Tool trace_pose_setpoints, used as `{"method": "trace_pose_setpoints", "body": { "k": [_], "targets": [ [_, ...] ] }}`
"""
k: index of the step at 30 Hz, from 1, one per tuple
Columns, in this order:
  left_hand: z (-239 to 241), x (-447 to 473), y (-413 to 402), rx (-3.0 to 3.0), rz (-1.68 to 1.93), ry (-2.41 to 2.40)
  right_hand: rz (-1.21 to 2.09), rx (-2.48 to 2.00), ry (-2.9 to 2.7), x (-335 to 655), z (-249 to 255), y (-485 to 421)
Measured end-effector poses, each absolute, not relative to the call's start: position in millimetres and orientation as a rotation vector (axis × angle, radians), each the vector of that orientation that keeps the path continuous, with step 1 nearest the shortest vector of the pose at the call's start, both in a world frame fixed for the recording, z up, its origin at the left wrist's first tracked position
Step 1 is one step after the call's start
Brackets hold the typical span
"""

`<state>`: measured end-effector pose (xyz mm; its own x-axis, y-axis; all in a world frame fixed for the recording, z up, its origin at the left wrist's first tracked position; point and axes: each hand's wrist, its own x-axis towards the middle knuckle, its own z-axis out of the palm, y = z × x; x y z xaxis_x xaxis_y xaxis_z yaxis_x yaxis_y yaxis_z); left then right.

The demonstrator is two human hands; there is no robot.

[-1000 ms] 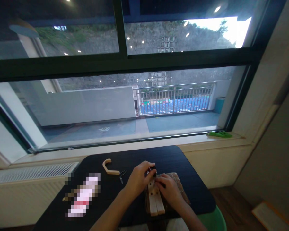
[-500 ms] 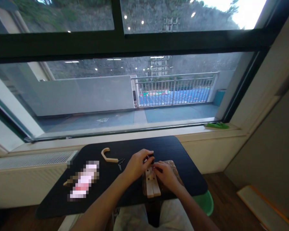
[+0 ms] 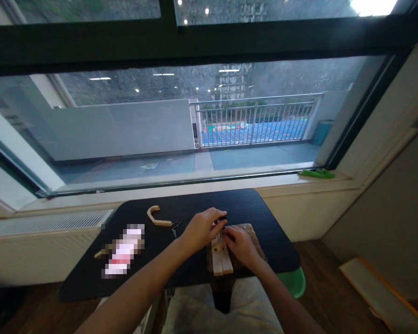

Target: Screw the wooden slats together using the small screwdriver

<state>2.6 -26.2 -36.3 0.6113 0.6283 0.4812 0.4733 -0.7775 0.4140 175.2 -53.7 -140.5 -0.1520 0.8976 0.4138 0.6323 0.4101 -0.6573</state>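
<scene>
My left hand [image 3: 206,227] is over the far end of two pale wooden pieces [image 3: 220,262], which lie side by side and have small dark holes. Its thumb and fingers close around something small and dark that I cannot make out. Close by on the right, my right hand [image 3: 242,245] has its fingertips pinched at the same end of the wood, and what they hold is hidden. Crinkled clear plastic packaging [image 3: 256,241] lies under and beside the right hand.
On the black table [image 3: 191,204], a curved wooden hook [image 3: 160,222] lies left of the hands, with several metal screws [image 3: 175,229] by its end. A blurred-out flat object [image 3: 125,253] is further left. Beyond the table are a window sill and a green cloth-like item [image 3: 316,173].
The view has tilted down a little, so the table and hands sit higher in the picture. Both hands stay at the far end of the wooden pieces, with only small finger shifts.
</scene>
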Motion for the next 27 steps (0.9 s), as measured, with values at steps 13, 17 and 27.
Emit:
{"method": "trace_pose_setpoints", "body": {
  "k": [13,17,27],
  "targets": [
    [-26.3,8.3,-15.8,2.757,0.728,0.795,0.405,-1.311,-1.883,175.6,-138.1,-53.5],
    [-25.9,5.4,-12.9,2.813,0.676,0.798,0.398,-1.318,-1.883,174.9,-138.2,-53.7],
    [-25.9,5.8,-11.8,2.905,0.6,0.725,0.396,-1.333,-1.867,174.3,-139.5,-55.2]
  ]
}}
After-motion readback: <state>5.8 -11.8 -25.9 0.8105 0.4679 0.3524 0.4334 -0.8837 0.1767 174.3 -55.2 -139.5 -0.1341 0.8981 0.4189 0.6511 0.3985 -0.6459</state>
